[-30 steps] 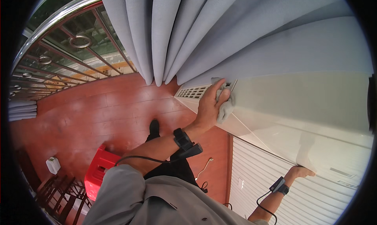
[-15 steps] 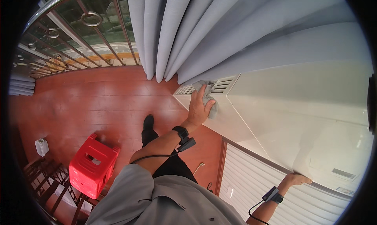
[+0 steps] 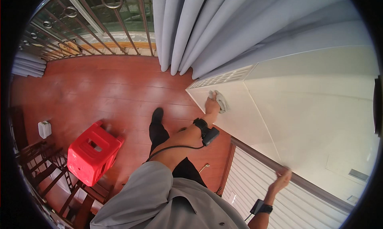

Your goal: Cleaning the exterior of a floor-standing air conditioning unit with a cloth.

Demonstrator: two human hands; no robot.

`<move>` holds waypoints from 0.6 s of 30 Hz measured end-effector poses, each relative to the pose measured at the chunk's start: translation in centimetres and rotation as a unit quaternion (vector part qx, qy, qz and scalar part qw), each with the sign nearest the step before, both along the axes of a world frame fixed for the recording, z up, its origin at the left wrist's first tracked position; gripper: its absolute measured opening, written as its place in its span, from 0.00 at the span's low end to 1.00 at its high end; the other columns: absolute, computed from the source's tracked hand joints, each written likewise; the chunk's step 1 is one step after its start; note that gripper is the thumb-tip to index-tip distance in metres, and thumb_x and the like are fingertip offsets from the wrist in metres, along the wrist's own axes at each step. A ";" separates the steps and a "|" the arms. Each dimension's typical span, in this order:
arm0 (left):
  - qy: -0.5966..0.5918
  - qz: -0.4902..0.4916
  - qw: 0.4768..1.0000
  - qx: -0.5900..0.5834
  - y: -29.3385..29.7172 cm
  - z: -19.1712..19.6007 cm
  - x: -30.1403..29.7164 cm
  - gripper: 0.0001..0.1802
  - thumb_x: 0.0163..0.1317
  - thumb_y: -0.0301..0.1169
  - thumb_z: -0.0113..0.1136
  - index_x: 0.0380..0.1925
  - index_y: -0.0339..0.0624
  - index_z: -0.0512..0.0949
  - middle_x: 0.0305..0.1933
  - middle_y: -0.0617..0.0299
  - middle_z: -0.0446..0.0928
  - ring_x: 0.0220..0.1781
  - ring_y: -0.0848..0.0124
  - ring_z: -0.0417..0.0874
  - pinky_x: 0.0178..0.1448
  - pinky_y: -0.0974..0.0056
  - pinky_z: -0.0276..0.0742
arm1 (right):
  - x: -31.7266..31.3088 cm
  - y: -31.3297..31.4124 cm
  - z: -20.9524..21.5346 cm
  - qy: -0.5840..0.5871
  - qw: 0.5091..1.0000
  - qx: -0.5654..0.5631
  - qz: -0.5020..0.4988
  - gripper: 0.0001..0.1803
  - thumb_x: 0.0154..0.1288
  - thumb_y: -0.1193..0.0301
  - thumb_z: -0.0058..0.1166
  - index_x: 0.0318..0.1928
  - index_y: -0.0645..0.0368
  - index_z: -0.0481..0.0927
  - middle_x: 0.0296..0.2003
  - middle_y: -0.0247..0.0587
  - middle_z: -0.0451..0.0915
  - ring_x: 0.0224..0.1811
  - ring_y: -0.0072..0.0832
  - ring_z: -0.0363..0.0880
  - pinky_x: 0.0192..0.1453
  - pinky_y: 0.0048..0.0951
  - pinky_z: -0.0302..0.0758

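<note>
My left hand point(image 3: 212, 107) is closed on a grey cloth point(image 3: 222, 102) and presses it against a white, floor-standing air conditioner point(image 3: 307, 97). The cloth lies crumpled on the smooth panel just below a slatted vent point(image 3: 225, 76). Farther right, my right hand point(image 3: 280, 181) is at the unit's near side edge point(image 3: 297, 178), its fingers curled against it. Black bands with small devices and cables circle both wrists.
Grey-blue curtains point(image 3: 223, 29) hang behind the unit. A metal railing point(image 3: 115, 21) runs along the far left. On the red floor point(image 3: 99, 85) stand a red plastic stool point(image 3: 89, 149), a small white box point(image 3: 44, 129) and dark wooden furniture point(image 3: 48, 175). White slatted panelling point(image 3: 255, 175) is at lower right.
My left hand has moved the cloth off the vent and down onto the panel. My right hand has slid left along the unit's edge. The whole view has shifted a little.
</note>
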State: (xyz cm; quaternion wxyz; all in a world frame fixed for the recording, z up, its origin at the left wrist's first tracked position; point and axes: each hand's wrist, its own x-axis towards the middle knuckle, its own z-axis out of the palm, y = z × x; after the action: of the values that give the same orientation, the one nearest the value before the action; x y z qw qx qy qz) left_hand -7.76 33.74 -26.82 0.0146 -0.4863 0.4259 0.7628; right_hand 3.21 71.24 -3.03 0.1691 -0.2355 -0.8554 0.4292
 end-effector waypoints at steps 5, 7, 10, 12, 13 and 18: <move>0.091 0.031 0.995 0.004 0.5 4.7 1.5 0.29 0.74 0.50 0.50 0.55 0.31 0.74 0.49 0.46 0.81 0.52 0.54 0.82 0.55 0.57 0.75 | 5.0 -2.4 -8.5 -0.224 0.959 -0.073 0.159 0.21 0.73 0.68 0.55 0.61 0.67 0.75 0.39 0.42 0.83 0.33 0.25 0.83 0.37 0.27 0.83; 0.105 -0.047 0.992 -0.054 -1.2 8.8 2.0 0.28 0.74 0.48 0.53 0.54 0.29 0.76 0.50 0.49 0.81 0.50 0.65 0.80 0.54 0.62 0.75 | 6.5 -4.3 -10.8 -0.301 0.928 -0.097 0.199 0.19 0.73 0.70 0.54 0.60 0.67 0.74 0.41 0.44 0.84 0.36 0.28 0.85 0.37 0.28 0.83; 0.135 -0.019 0.990 -0.033 -3.7 10.0 1.8 0.26 0.72 0.45 0.57 0.53 0.29 0.76 0.48 0.50 0.82 0.47 0.66 0.81 0.53 0.63 0.76 | 6.8 -8.4 -11.8 -0.355 0.885 -0.162 0.252 0.16 0.73 0.71 0.55 0.55 0.67 0.77 0.40 0.42 0.84 0.36 0.27 0.84 0.41 0.28 0.82; 0.147 -0.011 0.989 -0.026 -5.7 11.3 1.2 0.24 0.71 0.44 0.58 0.52 0.30 0.76 0.45 0.49 0.82 0.46 0.63 0.82 0.52 0.61 0.76 | 6.7 -10.7 -11.9 -0.364 0.876 -0.163 0.270 0.16 0.73 0.70 0.56 0.54 0.67 0.78 0.38 0.39 0.84 0.35 0.24 0.83 0.40 0.26 0.81; 0.157 -0.003 0.987 -0.019 -6.7 11.9 1.0 0.23 0.70 0.43 0.58 0.51 0.32 0.77 0.41 0.49 0.83 0.44 0.60 0.83 0.52 0.59 0.76 | 6.6 -11.8 -11.8 -0.375 0.866 -0.165 0.287 0.16 0.73 0.69 0.57 0.54 0.66 0.78 0.37 0.35 0.83 0.34 0.21 0.82 0.40 0.24 0.80; 0.151 -0.080 0.979 -0.108 -10.5 11.9 -1.4 0.26 0.69 0.43 0.60 0.56 0.33 0.76 0.41 0.49 0.83 0.42 0.61 0.83 0.50 0.59 0.76 | 5.4 -17.0 -10.2 -0.354 0.875 -0.140 0.298 0.16 0.73 0.68 0.56 0.54 0.66 0.77 0.36 0.36 0.84 0.36 0.22 0.83 0.42 0.26 0.80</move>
State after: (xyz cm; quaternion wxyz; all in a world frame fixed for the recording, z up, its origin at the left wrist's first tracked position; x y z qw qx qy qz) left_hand -9.12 23.24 -14.95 -0.0414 -0.3287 0.5402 0.7736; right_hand 8.57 54.24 -13.25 -0.3157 -0.1269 -0.8186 0.4627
